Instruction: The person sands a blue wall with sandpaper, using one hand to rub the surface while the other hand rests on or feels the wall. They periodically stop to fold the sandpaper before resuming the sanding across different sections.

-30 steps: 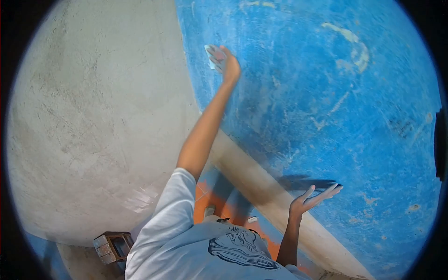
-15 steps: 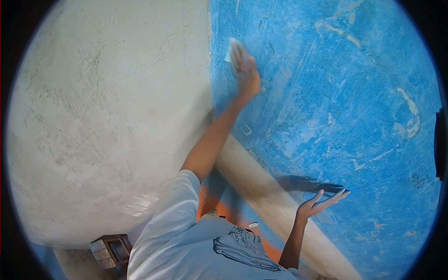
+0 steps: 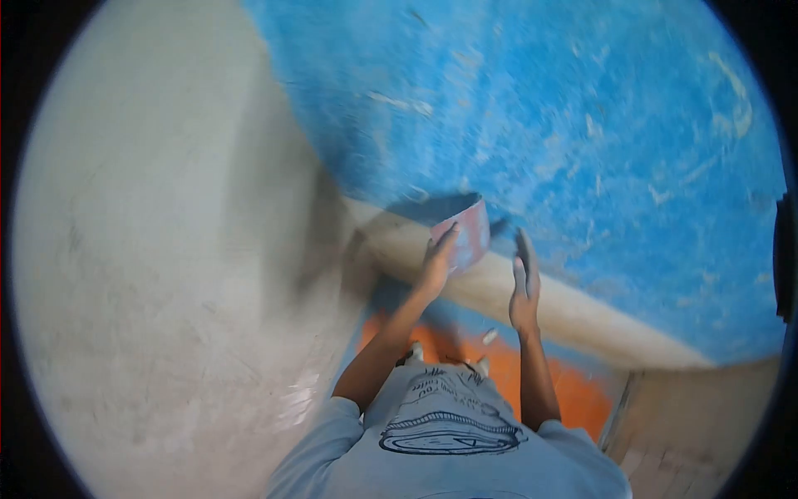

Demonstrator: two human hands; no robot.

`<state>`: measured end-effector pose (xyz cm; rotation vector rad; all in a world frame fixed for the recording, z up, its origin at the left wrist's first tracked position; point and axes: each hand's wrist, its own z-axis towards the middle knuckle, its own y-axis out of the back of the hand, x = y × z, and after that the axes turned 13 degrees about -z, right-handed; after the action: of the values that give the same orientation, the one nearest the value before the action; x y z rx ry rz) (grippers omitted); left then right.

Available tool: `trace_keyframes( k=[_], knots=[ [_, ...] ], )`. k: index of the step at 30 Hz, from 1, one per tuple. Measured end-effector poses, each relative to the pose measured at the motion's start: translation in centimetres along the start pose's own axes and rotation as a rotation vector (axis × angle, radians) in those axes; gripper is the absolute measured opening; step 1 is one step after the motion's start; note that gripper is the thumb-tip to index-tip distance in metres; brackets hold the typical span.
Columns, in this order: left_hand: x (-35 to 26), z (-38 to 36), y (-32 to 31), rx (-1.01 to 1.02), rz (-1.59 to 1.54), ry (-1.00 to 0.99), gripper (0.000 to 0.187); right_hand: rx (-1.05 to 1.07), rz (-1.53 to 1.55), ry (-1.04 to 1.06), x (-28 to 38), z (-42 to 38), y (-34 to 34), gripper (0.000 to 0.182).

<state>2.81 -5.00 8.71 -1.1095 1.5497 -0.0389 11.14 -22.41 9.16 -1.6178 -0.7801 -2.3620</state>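
My left hand (image 3: pixel 438 259) pinches a bent sheet (image 3: pixel 467 237), pinkish on the side that shows and dark along its upper edge. The sheet is in front of the blue wall (image 3: pixel 532 108), above a pale ledge (image 3: pixel 582 309). To the right of the sheet, my right hand (image 3: pixel 525 287) is raised with its fingers stretched up and the thumb apart, holding nothing. A gap shows between this hand and the sheet.
A plain grey-white wall (image 3: pixel 150 208) meets the blue one at a corner on the left. Below lies an orange and blue floor (image 3: pixel 573 387) with a small white object (image 3: pixel 490 336) on it. My feet show beneath the shirt.
My left hand has come down from high on the blue wall with the sheet. My right hand has turned upright and is closer to it. The view has swung lower, showing more floor.
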Motion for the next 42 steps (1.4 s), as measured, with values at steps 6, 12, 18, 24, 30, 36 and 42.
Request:
trace_keyframes(
  k=[6, 12, 18, 24, 30, 36, 42],
  knots=[
    [3.7, -3.6, 3.5, 0.187, 0.038, 0.082, 0.05, 0.165, 0.328, -0.454, -0.9, -5.0, 0.3, 0.042],
    [6.7, -4.4, 6.6, 0.371, 0.628, 0.011, 0.046, 0.124, 0.253, -0.535, -3.0, -10.5, 2.4, 0.027],
    [7.9, -5.9, 4.6, 0.61, 0.776, -0.015, 0.04, 0.11, 0.392, -0.505, -2.0, -13.1, 4.4, 0.033],
    [9.6, -7.8, 0.9, 0.793, 0.785, -0.214, 0.036, 0.117, 0.493, -0.515, -2.3, -15.2, 6.2, 0.045],
    [12.2, -10.9, -0.4, 0.685, 0.8, -0.269, 0.037, -0.086, 0.657, -0.574, -3.3, -19.9, 7.6, 0.059],
    [16.8, -14.2, -0.3, 0.437, 0.808, -0.161, 0.041, -0.286, 1.04, -0.368, -5.3, -24.8, 7.4, 0.063],
    [18.7, -18.5, -0.9, 0.289, 0.729, -0.156, 0.048, -0.302, 1.083, -0.447, -3.0, -25.1, 7.0, 0.039]
  ],
)
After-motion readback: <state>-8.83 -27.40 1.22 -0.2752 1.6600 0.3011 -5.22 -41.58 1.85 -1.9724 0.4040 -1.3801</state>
